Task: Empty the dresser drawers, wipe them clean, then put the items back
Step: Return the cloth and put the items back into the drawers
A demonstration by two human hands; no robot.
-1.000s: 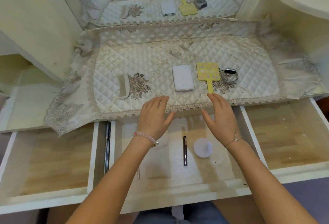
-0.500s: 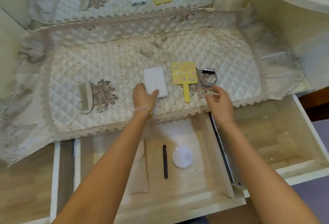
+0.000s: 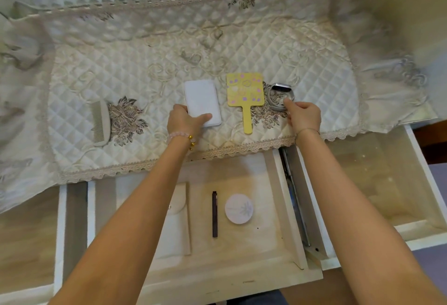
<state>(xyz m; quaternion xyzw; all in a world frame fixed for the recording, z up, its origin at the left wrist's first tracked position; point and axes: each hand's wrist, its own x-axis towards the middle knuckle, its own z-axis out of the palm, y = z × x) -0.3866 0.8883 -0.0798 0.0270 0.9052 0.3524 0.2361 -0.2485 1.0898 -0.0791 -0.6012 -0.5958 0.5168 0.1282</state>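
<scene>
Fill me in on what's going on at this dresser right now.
A person is leaning over a dresser with its drawers pulled open. The left hand grips the near end of a white power bank lying on the quilted cover, while the right hand pinches a grey watch. A yellow hand mirror lies between them and a comb farther left. The middle drawer holds a pen, a round white pad and a pale pouch.

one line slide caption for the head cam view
Left hand grips white power bank, right hand touches smartwatch above open drawers.
</scene>
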